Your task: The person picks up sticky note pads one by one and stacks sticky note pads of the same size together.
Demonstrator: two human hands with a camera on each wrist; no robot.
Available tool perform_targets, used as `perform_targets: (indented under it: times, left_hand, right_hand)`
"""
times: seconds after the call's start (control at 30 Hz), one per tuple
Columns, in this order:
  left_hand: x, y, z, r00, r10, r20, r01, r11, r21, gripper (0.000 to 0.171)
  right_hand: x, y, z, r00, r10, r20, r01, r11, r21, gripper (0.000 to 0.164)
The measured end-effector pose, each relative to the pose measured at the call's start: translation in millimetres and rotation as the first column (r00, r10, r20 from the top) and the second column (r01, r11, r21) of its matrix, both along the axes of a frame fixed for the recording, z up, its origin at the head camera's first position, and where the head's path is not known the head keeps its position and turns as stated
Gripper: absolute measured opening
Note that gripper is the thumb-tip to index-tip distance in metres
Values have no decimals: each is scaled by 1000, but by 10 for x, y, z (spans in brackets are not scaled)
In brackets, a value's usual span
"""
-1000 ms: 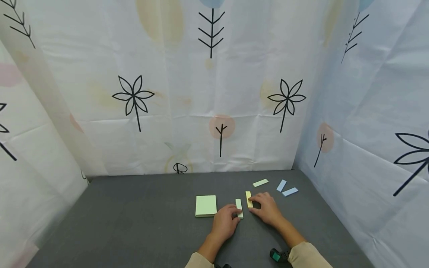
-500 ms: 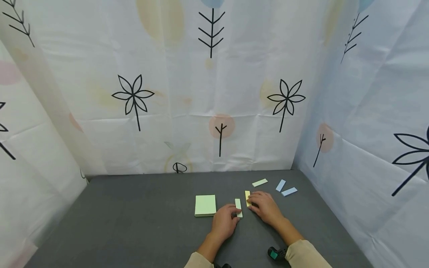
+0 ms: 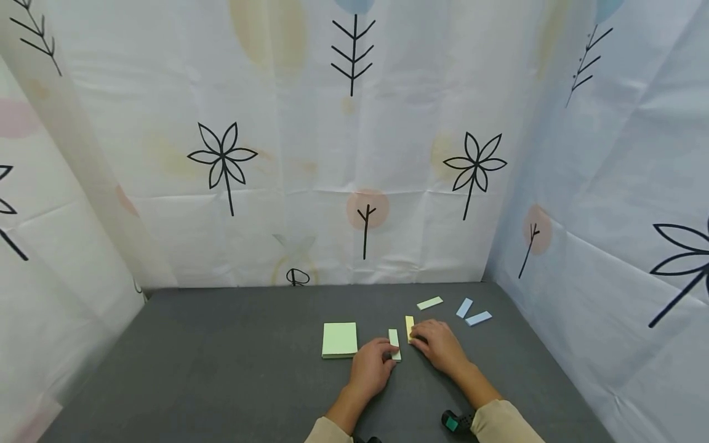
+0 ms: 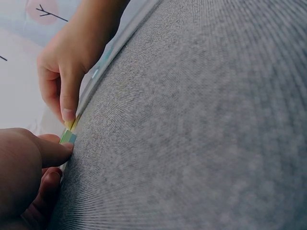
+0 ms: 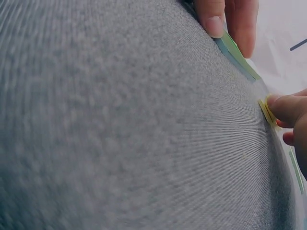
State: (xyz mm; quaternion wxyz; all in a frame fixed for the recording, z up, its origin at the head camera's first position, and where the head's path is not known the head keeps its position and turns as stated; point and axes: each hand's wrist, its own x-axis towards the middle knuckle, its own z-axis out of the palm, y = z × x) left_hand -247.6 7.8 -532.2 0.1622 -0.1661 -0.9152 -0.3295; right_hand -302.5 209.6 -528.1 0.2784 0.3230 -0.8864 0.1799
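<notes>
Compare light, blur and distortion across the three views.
Head: soft light, no hard shadow beside the left hand or right hand, and the backdrop looks bluish at the right. Left wrist: dimmer, the grey tabletop soft toward the lower right. Right wrist: grey tabletop blurred at the left, its edge bowed, probably by the lens.

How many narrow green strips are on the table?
2: one green strip pinched by the left hand, another green strip lying beyond the right hand. More may be hidden beneath the hands.

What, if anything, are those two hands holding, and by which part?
The left hand pinches a green strip toward its near end; the right hand pinches a yellow strip, also toward its near end.
</notes>
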Motion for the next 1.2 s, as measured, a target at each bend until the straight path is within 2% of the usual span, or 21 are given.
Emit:
perform_targets:
  times: [0.33, 0.53, 0.77, 0.97, 1.13, 1.2]
  left_hand:
    - [-21, 16, -23, 1000, 3, 14, -2, 1000, -6, 21]
    - [-18, 21, -37, 1000, -5, 10, 5, 1000, -3, 21]
    - [-23, 6, -25, 1000, 1, -2, -1, 1000, 0, 21]
    - [-14, 11, -23, 1000, 10, 16, -10, 1000, 1, 21]
    - [-14, 16, -35, 1000, 10, 13, -10, 1000, 0, 21]
    - [-16, 20, -40, 1000, 11, 15, -11, 1000, 0, 21]
  right_hand:
    - [53, -41, 30, 999, -40, 21, 40, 999, 3, 10]
    - [39, -58, -1, 985, -103, 142, 117, 989, -94, 10]
    - [-112, -46, -40, 967, -99, 236, 136, 979, -149, 14]
    - [-242, -38, -42, 947, -136, 293, 173, 979, -107, 24]
    - [-318, -25, -25, 947, -132, 292, 154, 987, -53, 26]
    - [-334, -25, -9, 941, -149, 305, 165, 986, -28, 27]
